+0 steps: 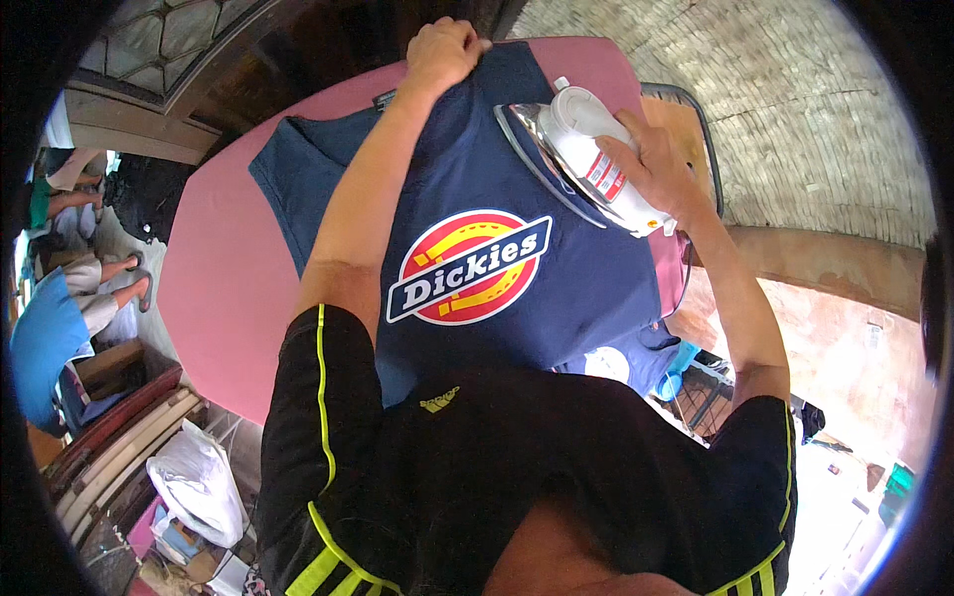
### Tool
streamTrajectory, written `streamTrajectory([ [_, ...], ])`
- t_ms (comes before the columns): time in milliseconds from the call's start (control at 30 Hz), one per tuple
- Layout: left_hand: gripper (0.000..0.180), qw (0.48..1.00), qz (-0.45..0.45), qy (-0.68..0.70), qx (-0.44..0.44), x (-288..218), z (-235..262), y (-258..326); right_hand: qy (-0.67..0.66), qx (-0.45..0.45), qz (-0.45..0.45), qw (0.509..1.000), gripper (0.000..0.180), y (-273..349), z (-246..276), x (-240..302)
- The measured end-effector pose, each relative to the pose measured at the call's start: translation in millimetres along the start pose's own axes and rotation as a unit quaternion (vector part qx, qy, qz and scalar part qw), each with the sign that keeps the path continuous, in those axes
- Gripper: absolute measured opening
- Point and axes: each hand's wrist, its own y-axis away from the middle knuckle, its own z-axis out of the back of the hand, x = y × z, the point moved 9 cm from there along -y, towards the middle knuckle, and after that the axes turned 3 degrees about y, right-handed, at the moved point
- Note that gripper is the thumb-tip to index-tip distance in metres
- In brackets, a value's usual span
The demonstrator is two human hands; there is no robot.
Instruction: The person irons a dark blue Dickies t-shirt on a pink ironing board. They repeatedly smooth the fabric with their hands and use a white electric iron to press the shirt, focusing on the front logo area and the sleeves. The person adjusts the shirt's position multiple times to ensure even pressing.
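A navy blue T-shirt (576, 278) with a red, yellow and white round emblem lies flat on a pink padded ironing board (224, 268). My left hand (442, 52) is closed on the shirt's far edge, near the collar end, pulling the cloth taut. My right hand (658, 159) grips the handle of a white electric iron (586, 139), which is tilted up so its metal soleplate faces left, just above the shirt's upper right part.
A metal iron rest (696, 119) juts from the board's right end. People sit at the far left on the floor (89, 288). A white plastic bag (199, 482) and stacked wooden slats lie at lower left. Blue items sit below the board at right.
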Motion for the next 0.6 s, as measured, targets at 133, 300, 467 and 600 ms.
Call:
streamTrajectory([
  [133, 0.028, 0.990, 0.050, 0.126, 0.034, 65, -21, -21, 0.057, -0.069, 0.112, 0.990, 0.035, -18, 2, 17],
  [300, 0.040, 0.951, 0.117, 0.249, 0.143, 42, -22, -15, 0.085, -0.133, 0.154, 0.976, 0.036, -47, 5, 28],
  [467, 0.043, 0.938, 0.102, 0.283, 0.174, 30, -6, -9, 0.035, 0.007, 0.053, 0.998, 0.039, -68, -11, 38],
  [600, 0.043, 0.975, 0.013, 0.148, 0.167, 2, 9, -4, 0.063, -0.006, 0.112, 0.992, 0.042, -46, -11, 13],
])
